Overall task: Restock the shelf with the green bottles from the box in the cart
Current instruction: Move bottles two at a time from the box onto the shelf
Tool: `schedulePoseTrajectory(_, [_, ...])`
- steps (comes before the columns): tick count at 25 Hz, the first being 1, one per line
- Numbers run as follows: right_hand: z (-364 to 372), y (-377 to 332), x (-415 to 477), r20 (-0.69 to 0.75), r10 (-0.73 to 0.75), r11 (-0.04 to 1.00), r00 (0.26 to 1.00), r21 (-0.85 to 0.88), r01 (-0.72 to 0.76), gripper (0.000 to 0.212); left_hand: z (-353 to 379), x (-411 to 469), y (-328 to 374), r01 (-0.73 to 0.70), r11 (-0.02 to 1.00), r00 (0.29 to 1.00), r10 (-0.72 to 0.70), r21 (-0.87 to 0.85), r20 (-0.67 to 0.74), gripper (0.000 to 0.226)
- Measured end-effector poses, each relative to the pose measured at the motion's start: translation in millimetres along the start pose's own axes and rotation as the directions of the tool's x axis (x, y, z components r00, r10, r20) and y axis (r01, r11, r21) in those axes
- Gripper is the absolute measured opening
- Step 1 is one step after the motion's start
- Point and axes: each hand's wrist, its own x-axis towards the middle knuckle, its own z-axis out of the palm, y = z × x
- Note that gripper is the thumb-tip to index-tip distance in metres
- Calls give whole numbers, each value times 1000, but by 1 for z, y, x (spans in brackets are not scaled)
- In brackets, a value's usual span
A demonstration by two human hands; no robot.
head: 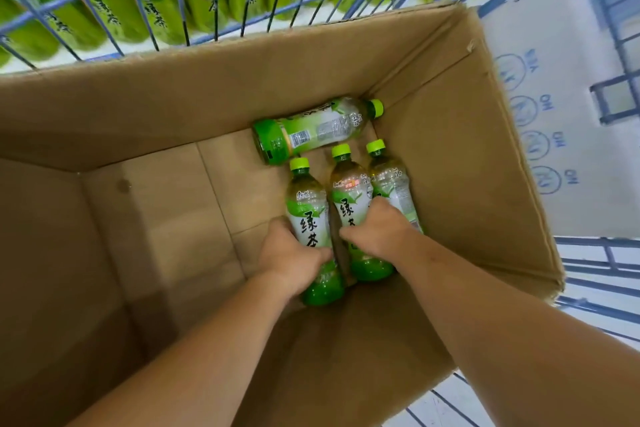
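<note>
Reaching down into a large open brown cardboard box (173,107), two bare forearms end at the group of bottles near its right wall. Four clear plastic bottles of green tea with lime-green caps and green-and-white labels are in the box. Three of them lie side by side with their caps pointing toward the far wall: the left bottle (306,211), the middle bottle (348,194) and the right bottle (391,184), each touching or just beside its neighbour. The fourth bottle (311,132) lies crosswise along the far wall, just beyond their caps, with its own cap in the far right corner. The left hand (289,258) grips the left bottle low on its body, thumb laid across the label and fingers curled round the far side. The right hand (379,229) is clamped on the middle bottle, thumb over its label; the hand also covers part of the right bottle, and whether it holds that one too cannot be told. The box sits inside a blue wire cart (614,81). Beyond the bars, a shelf carries a row of green-labelled bottles (156,3), too blurred to count. One white carton with blue print (540,80) stands beside the box on the right.
</note>
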Motion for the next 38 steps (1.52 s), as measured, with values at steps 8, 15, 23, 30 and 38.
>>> schedulePoseTrajectory(8, [12, 0, 1, -48, -5, 986, 999, 166, 13, 36, -34, -8, -10, 40, 998, 992, -45, 42, 121, 55])
schedulePoseTrajectory(15, [16, -5, -47, -29, 29, 910, 999, 415, -14, 16, -76, -41, -10, -31, 999, 961, 41, -41, 274, 28])
schedulePoseTrajectory(23, [-2, -35, -158, -124, 4, 784, 992, 616, 74, 32, -146, -122, 20, -124, 992, 960, 118, 7, 253, 37])
schedulePoseTrajectory(30, [-4, -73, -283, -209, 2, 788, 978, 602, 127, 21, -225, -208, 41, -248, 963, 956, 226, 104, 186, 25])
schedulePoseTrajectory(38, [-1, -108, -394, -331, 30, 782, 943, 595, 184, 46, -310, -276, 39, -365, 928, 916, 344, 72, 208, 32])
